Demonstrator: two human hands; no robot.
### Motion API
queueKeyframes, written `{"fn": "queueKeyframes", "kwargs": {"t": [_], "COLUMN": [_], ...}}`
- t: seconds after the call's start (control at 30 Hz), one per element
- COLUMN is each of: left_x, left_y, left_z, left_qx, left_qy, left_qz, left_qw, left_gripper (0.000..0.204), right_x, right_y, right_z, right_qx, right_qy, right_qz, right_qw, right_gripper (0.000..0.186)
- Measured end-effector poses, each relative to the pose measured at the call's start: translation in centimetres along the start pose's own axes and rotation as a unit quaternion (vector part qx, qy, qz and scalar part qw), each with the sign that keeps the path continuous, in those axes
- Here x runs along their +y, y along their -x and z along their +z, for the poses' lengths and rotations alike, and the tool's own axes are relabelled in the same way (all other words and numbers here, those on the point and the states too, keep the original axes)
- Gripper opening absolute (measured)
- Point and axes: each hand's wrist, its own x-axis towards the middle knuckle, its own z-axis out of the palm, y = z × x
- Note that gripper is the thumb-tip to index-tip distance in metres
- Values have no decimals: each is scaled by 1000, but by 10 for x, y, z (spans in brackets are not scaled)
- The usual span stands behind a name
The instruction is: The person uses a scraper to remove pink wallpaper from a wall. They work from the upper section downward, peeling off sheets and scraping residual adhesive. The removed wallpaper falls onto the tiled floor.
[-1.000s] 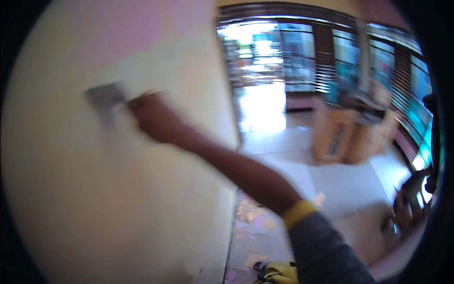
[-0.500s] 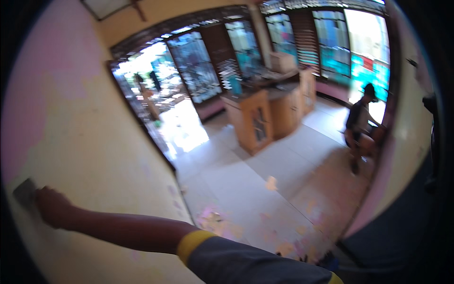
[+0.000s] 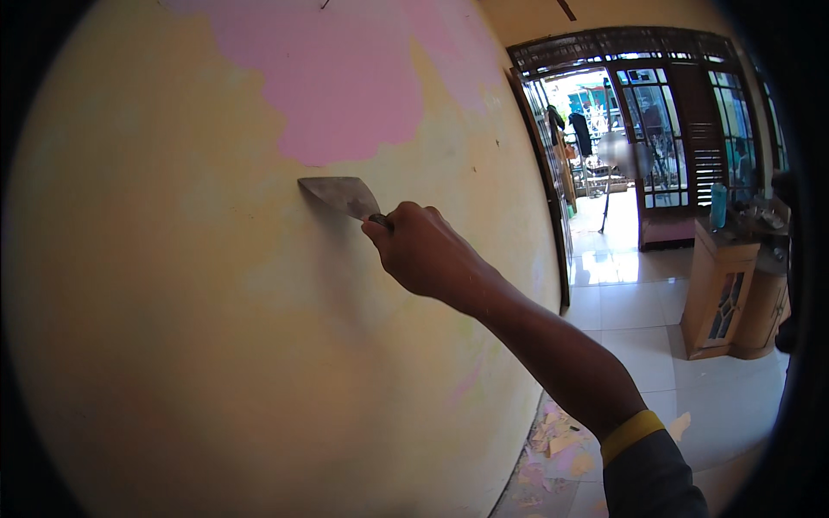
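Note:
My right hand (image 3: 419, 250) is closed around the dark handle of a metal scraper (image 3: 341, 192), its arm reaching from the lower right in a dark sleeve with a yellow cuff. The broad blade lies at the cream-painted wall (image 3: 216, 302), casting a shadow, just below a large pink patch (image 3: 341, 86) with ragged edges. Whether the whole blade edge touches the surface I cannot tell. My left hand is out of view.
Peeled paint flakes (image 3: 557, 440) lie along the wall's foot on the tiled floor (image 3: 635, 354). To the right stands a wooden cabinet (image 3: 717, 293) with a blue bottle (image 3: 717, 205) on top. An open doorway (image 3: 587, 155) and glazed windows (image 3: 730, 129) are beyond.
The view has swung back left toward the wall since half a second ago; the crouching person seen then is out of frame. The scraper now sits just under the pink patch, my grip unchanged.

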Motion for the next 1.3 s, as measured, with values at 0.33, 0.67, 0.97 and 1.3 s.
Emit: {"fn": "queueKeyframes", "kwargs": {"t": [0.33,0.67,0.97,1.3], "left_x": [-12,-18,-20,-27], "left_y": [21,32,39,48], "left_z": [-3,-10,-19,-33], "left_qx": [18,22,21,18], "left_qy": [7,8,8,15], "left_qz": [-12,-12,-17,-9], "left_qw": [1000,1000,1000,1000], "left_gripper": [44,42,41,40], "right_x": [-11,-41,-70,-99], "right_y": [8,-2,16,3], "right_z": [-9,-14,-19,-14], "right_qx": [-22,-2,-52,-79], "right_qy": [-16,-42,-3,-44], "right_qz": [0,-13,-33,24], "right_qw": [1000,999,998,996], "right_gripper": [50,49,47,43]}}
